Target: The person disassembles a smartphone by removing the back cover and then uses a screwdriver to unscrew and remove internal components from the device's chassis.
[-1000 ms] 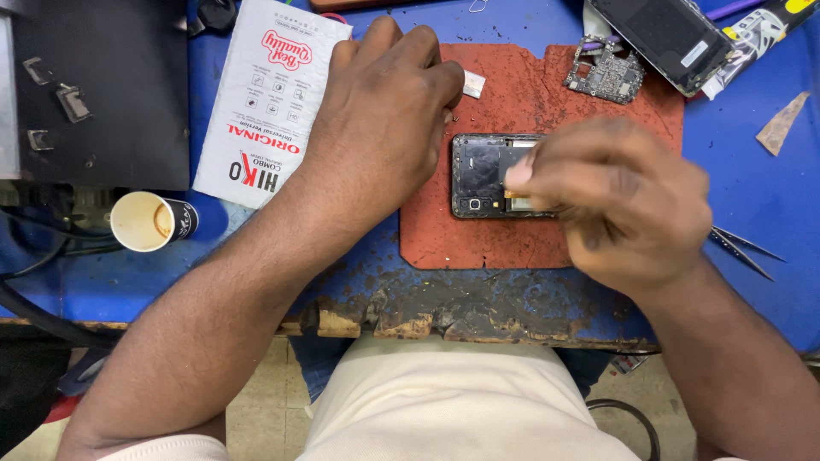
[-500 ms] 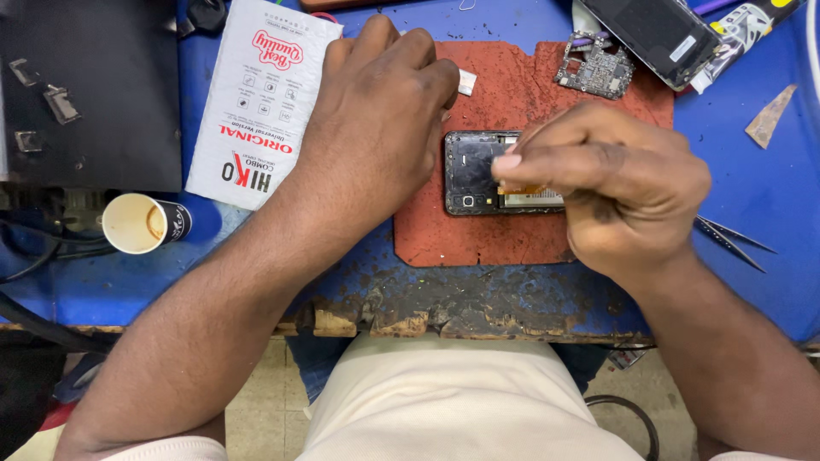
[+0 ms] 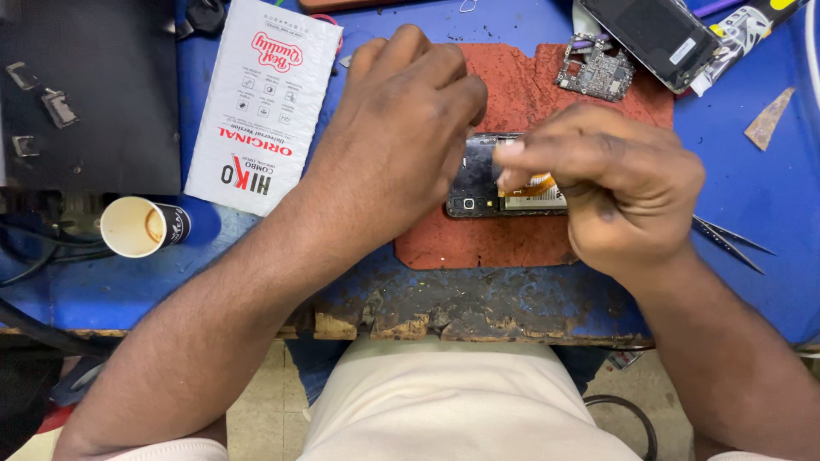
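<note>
The worn red mat (image 3: 487, 243) lies on the blue bench, and everything sits around it. On the mat's middle lies the opened phone (image 3: 478, 183), its long axis running left to right, the camera end toward the left. The right hand (image 3: 611, 183) rests over the phone's right half, fingers pinched narrow at an orange ribbon cable (image 3: 538, 182); whether it grips anything I cannot tell. The left hand (image 3: 401, 137) curls loosely over the phone's left end, touching its top edge. Left of the mat stands a paper cup (image 3: 141, 226), beyond it a white packet (image 3: 260, 107). At the mat's far corner sits a circuit board (image 3: 595, 75).
</note>
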